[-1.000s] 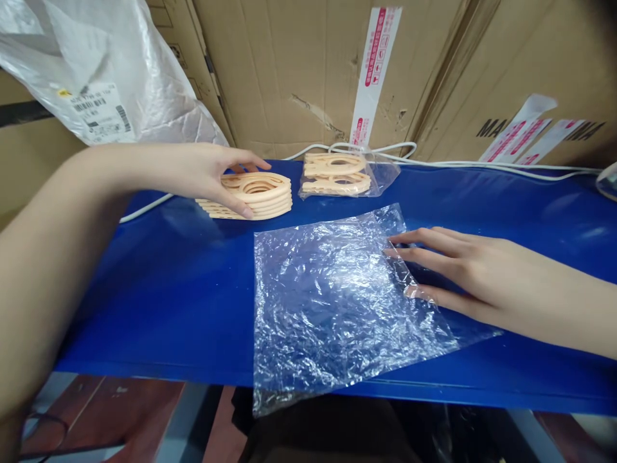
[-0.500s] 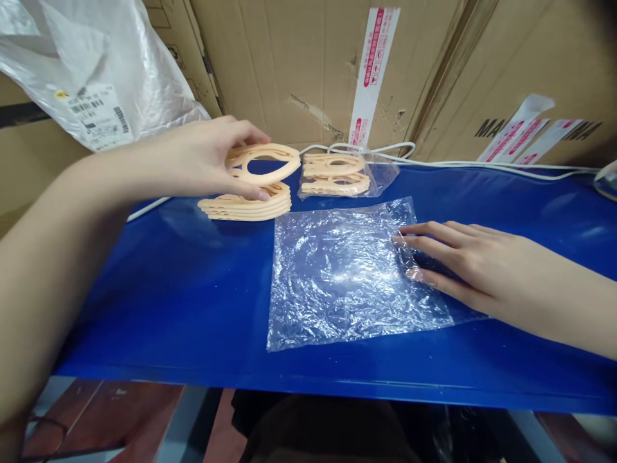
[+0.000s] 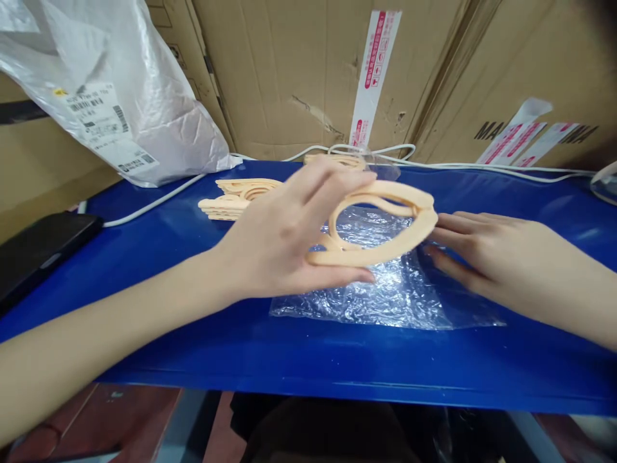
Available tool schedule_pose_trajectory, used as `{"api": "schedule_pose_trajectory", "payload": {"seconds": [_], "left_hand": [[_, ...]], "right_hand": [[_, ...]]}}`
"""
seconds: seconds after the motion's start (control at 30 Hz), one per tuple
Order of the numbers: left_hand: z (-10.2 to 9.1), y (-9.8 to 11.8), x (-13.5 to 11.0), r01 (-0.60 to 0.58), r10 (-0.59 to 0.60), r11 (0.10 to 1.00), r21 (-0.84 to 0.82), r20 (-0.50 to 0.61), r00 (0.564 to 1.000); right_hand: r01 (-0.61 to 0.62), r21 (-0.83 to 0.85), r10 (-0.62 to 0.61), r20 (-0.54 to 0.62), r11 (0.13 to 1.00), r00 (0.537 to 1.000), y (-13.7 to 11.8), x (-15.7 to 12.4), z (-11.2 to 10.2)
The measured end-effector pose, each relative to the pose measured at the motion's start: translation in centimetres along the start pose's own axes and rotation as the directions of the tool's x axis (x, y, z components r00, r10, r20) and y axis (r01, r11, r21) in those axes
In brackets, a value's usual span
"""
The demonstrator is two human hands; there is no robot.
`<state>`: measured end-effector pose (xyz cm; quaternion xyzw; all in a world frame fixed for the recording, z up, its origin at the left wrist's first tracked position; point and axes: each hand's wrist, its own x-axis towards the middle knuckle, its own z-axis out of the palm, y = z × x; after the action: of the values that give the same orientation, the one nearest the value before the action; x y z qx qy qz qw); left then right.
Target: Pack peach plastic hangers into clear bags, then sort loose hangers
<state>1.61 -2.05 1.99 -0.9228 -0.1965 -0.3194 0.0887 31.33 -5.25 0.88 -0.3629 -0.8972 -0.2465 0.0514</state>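
Observation:
My left hand (image 3: 299, 231) is closed round a beige folding plastic hanger (image 3: 376, 257), held tilted over a clear plastic bag (image 3: 357, 305). The hanger's far tip points right, close to the fingers of my right hand (image 3: 491, 254). That right hand is at the bag's right side, thumb and fingers at the film; the fingertips are partly hidden behind the hanger's tip. Left of the bag, partly behind my left hand, lies a stack of similar beige hangers (image 3: 224, 207). More beige hangers (image 3: 337, 159) in a clear bag show behind my left hand, mostly covered.
The blue table (image 3: 216, 347) ends in a raised front edge. Large cardboard boxes (image 3: 289, 71) stand along the back, with a white cable (image 3: 482, 167) before them. A labelled white plastic parcel (image 3: 159, 116) leans at the back left, and a black phone-like object (image 3: 48, 247) lies at the left.
My left hand has taken the hanger from the stack and carried it right and nearer, over the bag. My right hand has shifted slightly right, and the bag is pulled a little along.

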Motion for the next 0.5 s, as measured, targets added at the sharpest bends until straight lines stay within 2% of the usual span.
{"api": "schedule_pose_trajectory", "payload": {"seconds": [0.13,0.17,0.23,0.27,0.33,0.37,0.43,0.5], "left_hand": [[0.6,1.1,-0.4,-0.012,0.014,0.997,-0.073,0.039,0.999],[0.7,1.3,-0.4,-0.008,0.013,0.996,-0.090,0.048,0.999],[0.9,1.7,-0.5,-0.011,0.016,0.994,-0.113,0.050,0.999],[1.0,1.9,-0.5,-0.018,0.022,0.993,-0.120,0.039,0.999],[1.3,2.2,-0.6,-0.040,0.042,0.993,-0.111,0.013,0.999],[1.5,2.4,-0.6,-0.051,0.052,0.994,-0.093,0.004,0.999],[1.7,2.5,-0.7,-0.067,0.067,0.997,-0.050,0.007,0.998],[1.9,2.5,-0.8,-0.075,0.075,0.997,-0.021,0.026,0.997]], "right_hand": [[-0.066,-0.032,0.060,-0.142,0.997,0.988,-0.3,0.6,-1.0],[-0.098,0.022,0.101,-0.182,0.995,0.978,-0.5,0.7,-1.4],[-0.171,0.271,0.228,-0.195,0.947,0.954,-1.1,0.6,-2.1],[-0.206,0.435,0.296,-0.149,0.877,0.944,-1.4,0.6,-2.4],[-0.264,0.710,0.376,-0.001,0.653,0.927,-2.1,0.4,-2.8],[-0.283,0.794,0.389,0.064,0.538,0.919,-2.4,0.4,-2.9],[-0.292,0.886,0.386,0.144,0.359,0.911,-2.8,0.4,-2.9],[-0.292,0.929,0.377,0.194,0.225,0.906,-3.0,0.6,-2.8]]}}
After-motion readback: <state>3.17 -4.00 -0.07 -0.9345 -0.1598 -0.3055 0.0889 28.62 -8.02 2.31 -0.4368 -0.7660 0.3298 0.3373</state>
